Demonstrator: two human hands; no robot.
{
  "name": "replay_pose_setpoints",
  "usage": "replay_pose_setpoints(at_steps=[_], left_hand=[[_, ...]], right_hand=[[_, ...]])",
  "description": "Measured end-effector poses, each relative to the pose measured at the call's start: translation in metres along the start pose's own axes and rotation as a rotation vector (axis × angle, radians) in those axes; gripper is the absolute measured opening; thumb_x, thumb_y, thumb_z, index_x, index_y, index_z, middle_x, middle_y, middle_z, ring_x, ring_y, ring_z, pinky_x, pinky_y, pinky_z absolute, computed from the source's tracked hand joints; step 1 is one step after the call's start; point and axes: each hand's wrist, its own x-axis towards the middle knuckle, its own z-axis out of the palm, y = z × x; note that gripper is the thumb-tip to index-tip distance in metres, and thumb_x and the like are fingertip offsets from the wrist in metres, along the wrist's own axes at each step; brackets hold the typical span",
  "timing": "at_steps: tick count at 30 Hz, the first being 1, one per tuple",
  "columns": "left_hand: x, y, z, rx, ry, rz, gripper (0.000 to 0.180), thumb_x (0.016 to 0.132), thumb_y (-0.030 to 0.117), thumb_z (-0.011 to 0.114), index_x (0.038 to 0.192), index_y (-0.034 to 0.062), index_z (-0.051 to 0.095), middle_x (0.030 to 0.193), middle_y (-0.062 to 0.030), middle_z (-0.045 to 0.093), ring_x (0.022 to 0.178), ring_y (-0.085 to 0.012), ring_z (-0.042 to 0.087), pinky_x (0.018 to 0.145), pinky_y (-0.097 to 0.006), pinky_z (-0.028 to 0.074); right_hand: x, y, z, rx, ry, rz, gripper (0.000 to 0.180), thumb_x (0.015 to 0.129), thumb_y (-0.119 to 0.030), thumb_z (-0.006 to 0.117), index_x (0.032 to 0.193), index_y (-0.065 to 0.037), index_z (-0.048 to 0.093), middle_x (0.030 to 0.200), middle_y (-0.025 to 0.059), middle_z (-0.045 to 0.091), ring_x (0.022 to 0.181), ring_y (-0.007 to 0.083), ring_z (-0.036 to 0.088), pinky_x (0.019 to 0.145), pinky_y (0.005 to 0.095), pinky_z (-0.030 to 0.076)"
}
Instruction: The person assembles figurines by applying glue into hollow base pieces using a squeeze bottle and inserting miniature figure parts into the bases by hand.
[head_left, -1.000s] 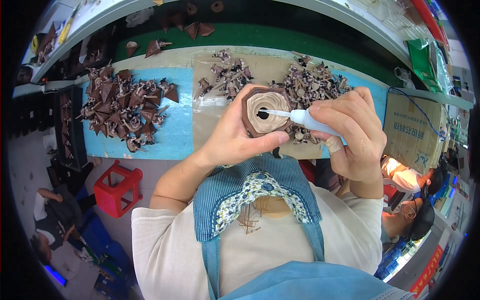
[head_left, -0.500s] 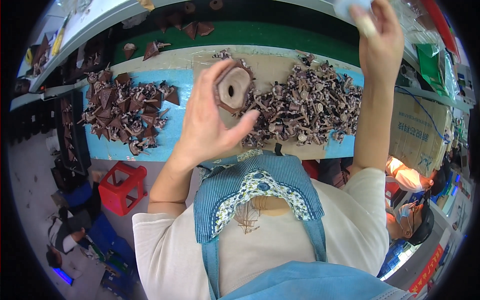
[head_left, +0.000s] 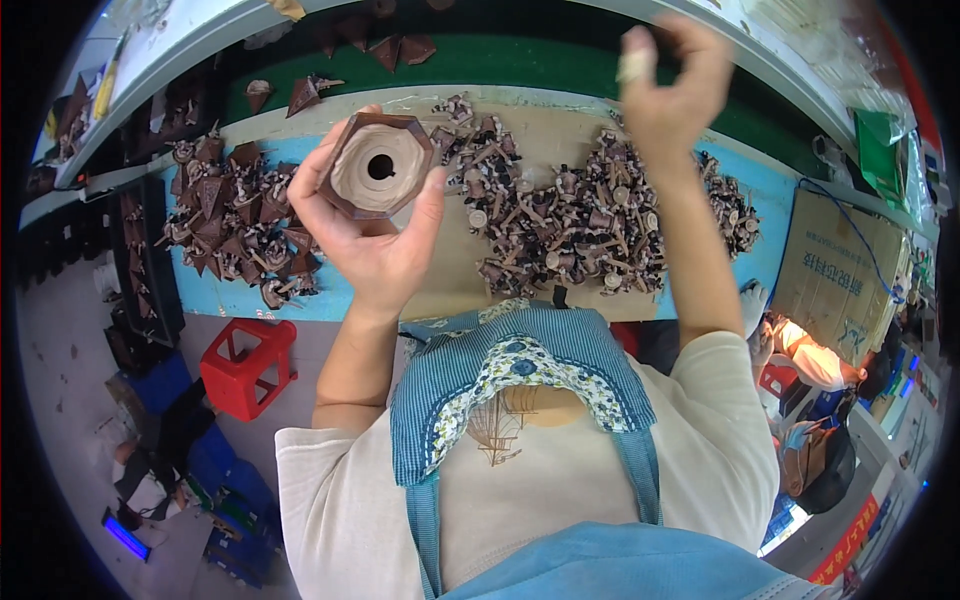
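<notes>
My left hand (head_left: 375, 225) grips a brown hexagonal cup-like piece (head_left: 405, 147) from below. Its pale inner wall surrounds a dark round hole with a small notch, facing up. Above the table's far edge is my right hand (head_left: 680, 95), blurred by motion. Its thumb, with a pale wrap near the tip, stands apart from the curled fingers, and I see nothing between them. Below the right hand spreads a heap of small brown and beige figure-like parts (head_left: 585, 225). Left of my left hand lies a pile of brown pointed pieces (head_left: 235, 215) with figure parts among them.
A shelf edge (head_left: 200, 40) curves over the table's far side. Several brown pointed pieces (head_left: 390, 52) lie on a green strip at the back. A cardboard box (head_left: 825, 265) stands right, a red stool (head_left: 248, 368) left. Other people (head_left: 815, 350) are at the right.
The right hand has moved left and no longer holds the pale object. My left hand has shifted left with the cup-like piece, whose opening now faces up more squarely.
</notes>
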Motion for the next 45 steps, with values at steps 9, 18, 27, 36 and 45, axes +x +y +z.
replay_pose_setpoints(at_steps=[9,18,27,36,45], left_hand=[[0.000,-0.025,0.024,-0.028,0.015,0.051,0.070,0.065,-0.002,0.079,0.111,0.0085,0.027,0.117,-0.0166,0.044,0.112,-0.0265,0.050,0.095,-0.038,0.044],[0.006,-0.023,0.024,-0.060,0.038,0.054,0.074,0.063,-0.004,0.081,0.112,0.0088,0.026,0.116,-0.0156,0.043,0.110,-0.0275,0.053,0.095,-0.041,0.045],[-0.004,0.007,0.011,-0.374,-0.116,-0.333,0.065,0.068,0.005,0.075,0.122,-0.0008,0.039,0.115,-0.0137,0.053,0.108,-0.0197,0.054,0.093,-0.032,0.044],[-0.027,0.034,0.024,-0.314,-0.411,-0.352,0.061,0.063,0.001,0.084,0.113,0.0015,0.048,0.105,-0.0096,0.063,0.097,-0.0159,0.061,0.086,-0.029,0.049],[-0.044,0.053,0.040,-0.331,-0.314,-0.506,0.051,0.067,-0.004,0.079,0.109,0.0003,0.051,0.101,-0.0096,0.065,0.093,-0.0153,0.063,0.081,-0.030,0.053]], right_hand=[[-0.208,0.032,0.086,0.044,-1.230,0.981,0.055,0.071,-0.041,0.073,0.108,-0.002,0.062,0.115,0.0229,0.057,0.112,0.0357,0.049,0.098,0.0412,0.038],[-0.187,-0.005,0.064,0.362,-0.839,1.116,0.036,0.068,-0.015,0.079,0.087,-0.003,0.051,0.083,0.0055,0.057,0.083,0.0169,0.057,0.076,0.0285,0.048],[-0.075,-0.054,-0.037,1.031,-0.499,0.844,0.037,0.069,0.010,0.071,0.097,-0.005,0.052,0.099,0.0035,0.052,0.097,0.0131,0.054,0.089,0.0275,0.044],[-0.056,-0.090,-0.094,0.904,-0.699,0.701,0.027,0.079,-0.011,0.070,0.100,-0.002,0.055,0.093,0.0038,0.056,0.083,0.0115,0.055,0.074,0.0256,0.044],[-0.066,-0.103,-0.103,0.619,-0.426,0.240,0.028,0.076,-0.001,0.067,0.100,-0.001,0.053,0.094,0.0110,0.059,0.082,0.0177,0.058,0.073,0.0294,0.047]])
